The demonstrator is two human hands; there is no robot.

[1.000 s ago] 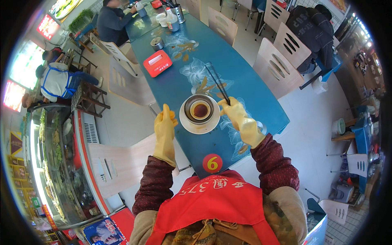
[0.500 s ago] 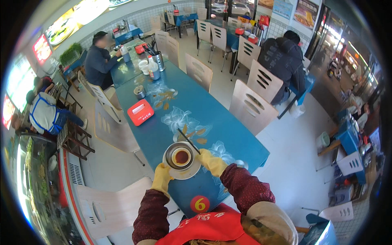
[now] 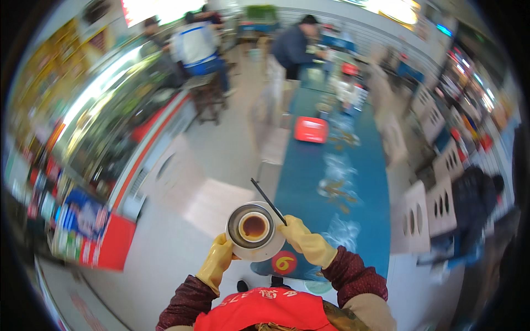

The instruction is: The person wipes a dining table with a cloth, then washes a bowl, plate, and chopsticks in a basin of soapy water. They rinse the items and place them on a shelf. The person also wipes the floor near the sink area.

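Note:
A stack of dishes is held up in front of me, just off the table's near left corner. At its bottom is a white plate [image 3: 258,254], with a metal bowl [image 3: 234,222] resting on it. Inside the bowl is a small pale dish [image 3: 242,224] containing dark brown sauce. My left hand [image 3: 220,258], in a yellow rubber glove, grips the plate's left rim. Gloved the same way, my right hand [image 3: 305,241] is closed at the right rim and also pinches dark chopsticks [image 3: 266,197], which slant up and left over the plate.
A long blue table [image 3: 301,182] stands ahead to the right, bearing a red tissue box [image 3: 311,130] and blurred bottles [image 3: 346,92]. Pale chairs [image 3: 218,205] line its sides. A glass display counter [image 3: 105,110] runs along the left. Seated people [image 3: 197,47] are farther back.
My view has swung left, so the table now lies to the right and the counter is nearer. The plate stack, still in both hands, has moved from over the table to beside its corner.

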